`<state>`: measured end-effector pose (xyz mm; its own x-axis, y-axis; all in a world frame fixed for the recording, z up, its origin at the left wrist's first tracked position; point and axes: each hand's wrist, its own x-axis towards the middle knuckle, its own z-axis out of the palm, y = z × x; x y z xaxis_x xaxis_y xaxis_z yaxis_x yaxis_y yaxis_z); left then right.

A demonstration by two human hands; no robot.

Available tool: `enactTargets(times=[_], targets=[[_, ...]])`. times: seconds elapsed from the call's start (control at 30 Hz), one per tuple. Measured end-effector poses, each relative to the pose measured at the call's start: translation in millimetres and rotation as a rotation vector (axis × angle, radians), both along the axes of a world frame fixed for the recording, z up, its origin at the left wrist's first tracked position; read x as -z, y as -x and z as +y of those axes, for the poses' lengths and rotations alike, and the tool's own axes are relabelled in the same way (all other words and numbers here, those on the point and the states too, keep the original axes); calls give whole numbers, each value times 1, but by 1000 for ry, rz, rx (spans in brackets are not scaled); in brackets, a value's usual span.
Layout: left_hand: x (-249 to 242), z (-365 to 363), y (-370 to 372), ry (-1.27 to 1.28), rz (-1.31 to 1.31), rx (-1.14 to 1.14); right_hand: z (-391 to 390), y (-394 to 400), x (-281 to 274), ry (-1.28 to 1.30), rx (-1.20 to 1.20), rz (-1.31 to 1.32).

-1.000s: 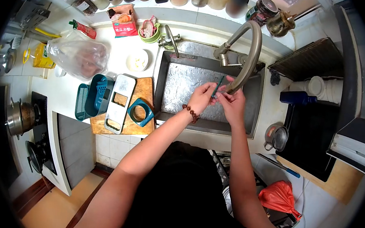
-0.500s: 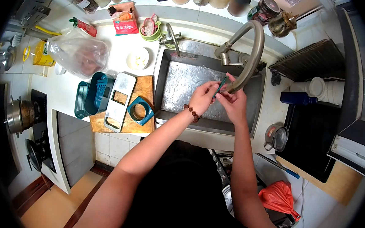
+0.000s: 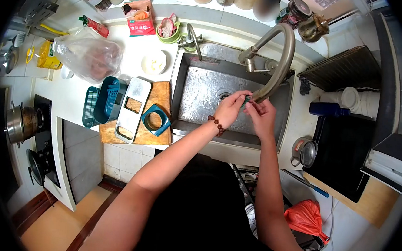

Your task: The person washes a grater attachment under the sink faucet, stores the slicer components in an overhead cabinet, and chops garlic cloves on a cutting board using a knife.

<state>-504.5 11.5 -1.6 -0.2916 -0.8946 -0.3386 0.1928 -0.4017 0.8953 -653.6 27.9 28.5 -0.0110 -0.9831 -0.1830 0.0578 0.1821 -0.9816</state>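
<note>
Teal piece (image 3: pixel 246 100): small, mostly covered by fingers, held over the sink (image 3: pixel 203 86), just under the outlet of the tall curved faucet (image 3: pixel 287 54). Shape not clear. Your left hand (image 3: pixel 228 109) has its grip closed on it, thumb and fingers pinched; your right hand (image 3: pixel 262 116) meets it from the other side, fingertips also closed on it. Bead bracelet (image 3: pixel 216 125) on your left wrist.

Clock centred on your hands, twelve away from you. Small tap (image 3: pixel 195 41) at ten to eleven. White bowl (image 3: pixel 153 61) at ten, on the bench (image 3: pixel 69 107), pale pieces inside. At nine, wooden board (image 3: pixel 161 92); the slotted metal plate (image 3: pixel 135 100) lies partly on it, and right of that sits the teal holder (image 3: pixel 156 120) with a round opening. Teal tub (image 3: pixel 105 105) just beyond the plate, also nine. Blue bottle (image 3: pixel 329 109) at three, lying on its side. Metal mug (image 3: pixel 304 152) at four, beside the sink.
</note>
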Motion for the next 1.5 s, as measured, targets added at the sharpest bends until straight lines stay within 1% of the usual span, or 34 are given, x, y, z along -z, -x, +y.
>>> enactTargets(times=[0.1,0.17,0.2,0.23,0.3,0.43,0.5,0.63,0.7,0.93,1.0,1.03,1.1,1.23,1.3,1.4,1.5], targets=[[14,1,4,140,-77,-13,-3,3,1,13,9,28],[24,1,9,188,-92,-33,-6,2,-3,4,23,42],[19,1,9,234,-108,-54,-7,2,-4,-5,36,55],[14,1,8,234,-108,-54,-8,3,-3,-5,37,55],[0,2,4,174,-261,-47,-11,5,0,-47,47,133],[-7,-5,-6,95,-256,22,-16,-2,2,-42,61,107],[-2,-7,-8,114,-302,10,-20,-3,4,-73,26,139],[1,-9,-10,178,-290,-12,-26,0,-1,-53,-34,154],[1,-11,-12,228,-390,-1,-30,3,-1,-68,-75,154],[6,-8,-16,266,-441,-69,-32,-4,-8,-86,-70,129],[3,-9,-21,253,-481,-16,-31,-2,-10,-40,-94,230],[2,-9,-22,253,-482,-15,-32,1,-10,-41,-93,230],[0,-10,-25,314,-506,17,-35,6,-13,-30,-163,428],[-13,-14,-26,284,-475,48,-39,7,-29,-46,-206,387],[-22,-14,-27,239,-503,104,-41,8,-30,-74,-211,333],[-17,-16,-29,270,-461,55,-40,14,-22,3,-253,348],[-16,-17,-30,309,-471,47,-40,12,-28,-8,-280,375]])
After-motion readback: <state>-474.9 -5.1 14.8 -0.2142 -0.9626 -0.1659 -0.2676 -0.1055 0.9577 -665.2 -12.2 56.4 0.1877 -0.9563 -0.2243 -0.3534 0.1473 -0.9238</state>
